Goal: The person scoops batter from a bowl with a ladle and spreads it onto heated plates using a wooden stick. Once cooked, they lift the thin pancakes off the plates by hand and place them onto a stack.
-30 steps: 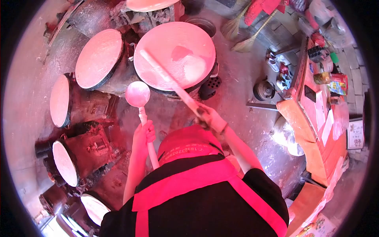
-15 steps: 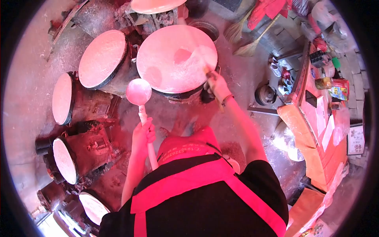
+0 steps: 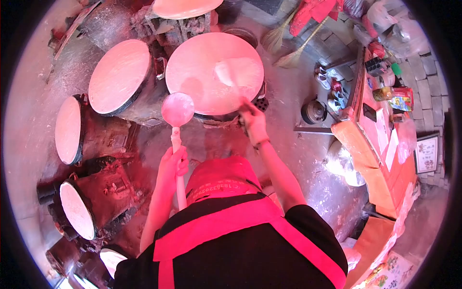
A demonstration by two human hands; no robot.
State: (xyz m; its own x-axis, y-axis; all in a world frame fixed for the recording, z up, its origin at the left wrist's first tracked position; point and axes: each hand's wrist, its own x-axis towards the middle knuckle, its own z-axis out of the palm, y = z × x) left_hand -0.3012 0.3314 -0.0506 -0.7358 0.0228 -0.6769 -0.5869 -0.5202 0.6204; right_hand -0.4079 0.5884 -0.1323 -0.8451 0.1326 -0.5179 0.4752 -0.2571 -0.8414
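Observation:
My left hand [image 3: 173, 164] is wrapped round the long pale handle of a ladle [image 3: 178, 109], whose round bowl points away from me beside the near left rim of a griddle. That large round griddle [image 3: 192, 55] stands in front of me, its top coated pale under the pink light. My right hand [image 3: 252, 124], slightly blurred, is closed at the griddle's near right edge on the handle of a flat, pale spreader [image 3: 228, 72]. The blade of the spreader lies over the middle right of the surface. Below my hands is my red apron [image 3: 226, 176].
More round griddles on rough stoves stand along the left, including one [image 3: 120, 77] close by and another [image 3: 187, 7] behind. Straw brooms [image 3: 293, 58] lean at the back right. A kettle [image 3: 314, 111] and shoes sit on the right, beside an orange-covered table [image 3: 365, 149] with jars and packets.
My right hand has come nearer and left, and the spreader's blade has swept across the griddle. The ladle has shifted slightly right against the griddle, still in my left hand.

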